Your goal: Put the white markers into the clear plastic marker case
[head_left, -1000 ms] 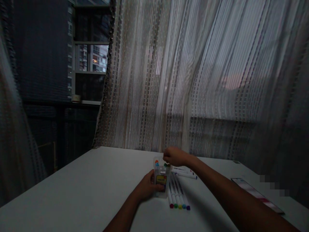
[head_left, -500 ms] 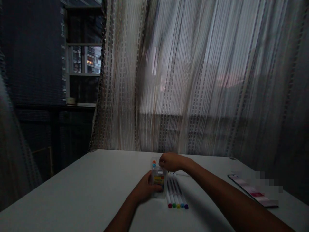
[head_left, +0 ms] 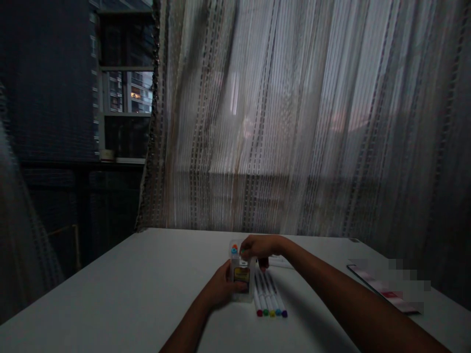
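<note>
left hand (head_left: pixel 219 287) grips clear plastic case (head_left: pixel 242 274) | right hand (head_left: pixel 260 247) at its top | markers (head_left: pixel 268 299) beside

Marker caps (head_left: pixel 272 314): red, green, yellow, blue, purple.

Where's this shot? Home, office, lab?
Probably a home, likely a high-rise flat: sheer striped curtains hang behind a plain white table, and a window looks onto apartment blocks.

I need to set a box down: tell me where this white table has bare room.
Widest bare patch: the white table left of the left hand. Another lies beyond the right forearm, before the flat dark-edged panel. Crowded: around the clear plastic case, with the right hand on top and the markers alongside.
</note>
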Demonstrator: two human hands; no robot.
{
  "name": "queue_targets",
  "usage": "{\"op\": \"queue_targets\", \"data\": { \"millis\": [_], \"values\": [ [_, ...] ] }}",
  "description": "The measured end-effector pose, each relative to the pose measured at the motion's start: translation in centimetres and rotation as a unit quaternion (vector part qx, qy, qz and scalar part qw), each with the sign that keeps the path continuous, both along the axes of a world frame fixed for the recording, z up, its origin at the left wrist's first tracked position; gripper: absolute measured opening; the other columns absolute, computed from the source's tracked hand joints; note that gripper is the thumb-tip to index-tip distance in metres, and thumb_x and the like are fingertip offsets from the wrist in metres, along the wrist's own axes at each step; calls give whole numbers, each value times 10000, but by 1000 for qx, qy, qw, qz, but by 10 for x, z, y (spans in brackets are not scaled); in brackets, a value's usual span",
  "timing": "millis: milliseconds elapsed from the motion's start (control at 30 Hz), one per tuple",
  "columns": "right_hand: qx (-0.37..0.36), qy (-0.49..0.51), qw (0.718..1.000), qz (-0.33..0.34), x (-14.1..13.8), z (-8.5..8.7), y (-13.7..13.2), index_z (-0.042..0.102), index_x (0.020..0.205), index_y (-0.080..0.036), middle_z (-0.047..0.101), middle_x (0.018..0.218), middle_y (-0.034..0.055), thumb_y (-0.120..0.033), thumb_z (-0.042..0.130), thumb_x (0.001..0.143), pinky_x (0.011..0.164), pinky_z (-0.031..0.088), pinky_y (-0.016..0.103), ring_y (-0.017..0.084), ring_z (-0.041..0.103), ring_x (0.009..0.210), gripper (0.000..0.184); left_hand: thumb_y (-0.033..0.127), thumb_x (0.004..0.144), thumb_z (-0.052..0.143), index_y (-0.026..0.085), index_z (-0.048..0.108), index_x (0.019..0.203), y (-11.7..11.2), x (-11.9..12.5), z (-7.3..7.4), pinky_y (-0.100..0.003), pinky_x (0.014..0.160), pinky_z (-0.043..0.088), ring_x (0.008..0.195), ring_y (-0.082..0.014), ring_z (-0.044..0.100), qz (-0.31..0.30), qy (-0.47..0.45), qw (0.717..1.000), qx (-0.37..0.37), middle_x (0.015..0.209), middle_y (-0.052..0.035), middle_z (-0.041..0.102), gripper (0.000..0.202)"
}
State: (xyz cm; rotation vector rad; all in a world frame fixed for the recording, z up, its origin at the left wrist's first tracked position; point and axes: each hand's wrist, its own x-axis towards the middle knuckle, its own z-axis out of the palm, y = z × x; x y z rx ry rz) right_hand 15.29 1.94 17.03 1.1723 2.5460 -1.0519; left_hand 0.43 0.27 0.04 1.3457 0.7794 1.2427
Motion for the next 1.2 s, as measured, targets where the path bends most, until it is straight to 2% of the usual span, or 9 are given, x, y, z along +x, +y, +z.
{"op": "queue_targets", "data": {
  "millis": [367, 600, 700, 767, 867, 933, 1033, 1133, 1200],
  "values": [
    [107, -45, 993, -9, -4, 6, -7, 553, 877, -108, 431, 565, -52, -236, 352, 882, 344, 412, 204, 67, 441, 318, 239, 151, 518, 809, 125, 559, 1000, -4, 2, 5, -366, 787, 491, 886, -250, 636, 1, -3, 1000, 13, 1002, -130, 671, 543],
    [39, 63, 997, -31, 3, -2, 3, 568, 817, -128, 492, 620, -47, -226, 367, 879, 418, 446, 184, 26, 431, 331, 232, 157, 518, 809, 121, 559, 1019, 0, 1, 1, -394, 823, 486, 916, -267, 633, 3, -5, 1000, 3, 1038, -147, 666, 561],
    [93, 113, 988, -49, 8, -9, 8, 562, 730, -127, 495, 593, -40, -219, 403, 847, 403, 404, 174, 38, 435, 347, 218, 157, 515, 813, 122, 562, 1024, 1, 0, -1, -412, 850, 478, 928, -272, 633, 7, -4, 1000, 0, 1041, -146, 668, 569],
    [165, 179, 966, -88, 12, -16, 12, 561, 697, -129, 528, 612, -23, -214, 421, 823, 417, 389, 173, 50, 460, 386, 207, 153, 521, 809, 124, 557, 1037, 0, 0, 0, -422, 856, 478, 939, -276, 632, 0, -8, 1000, 4, 1059, -149, 662, 575],
    [256, 260, 911, -190, 22, -34, 22, 580, 708, -132, 611, 716, 21, -227, 396, 817, 482, 407, 191, 80, 527, 477, 234, 142, 535, 799, 126, 550, 1053, -1, 0, 0, -428, 857, 482, 961, -286, 626, -10, -15, 1000, 9, 1071, -152, 655, 575],
    [294, 256, 884, -257, 31, -54, 30, 596, 706, -135, 646, 747, 44, -217, 383, 811, 555, 424, 209, 114, 579, 578, 251, 136, 539, 796, 128, 547, 1059, -1, 0, -1, -429, 861, 480, 965, -288, 626, -7, -15, 1000, 10, 1067, -151, 656, 577],
    [336, 213, 861, -317, 47, -93, 37, 624, 708, -143, 678, 789, 64, -183, 398, 793, 663, 421, 219, 148, 611, 736, 245, 132, 534, 797, 127, 543, 1065, -1, 0, -1, -429, 865, 479, 957, -284, 631, -1, -8, 1000, 7, 1056, -150, 662, 588],
    [353, 187, 838, -373, 62, -130, 36, 648, 785, -154, 690, 829, 72, -208, 383, 821, 684, 410, 239, 169, 617, 768, 274, 145, 526, 804, 128, 551, 1042, -2, 0, 0, -420, 855, 485, 923, -269, 645, 2, -4, 1000, -6, 1013, -137, 680, 575],
    [345, 168, 837, -390, 70, -148, 34, 658, 817, -158, 693, 831, 73, -212, 372, 831, 681, 405, 244, 174, 620, 773, 291, 152, 527, 804, 129, 558, 1024, -4, 0, 1, -409, 852, 488, 907, -257, 652, 7, 0, 1000, -11, 997, -128, 687, 555]
  ]
}}
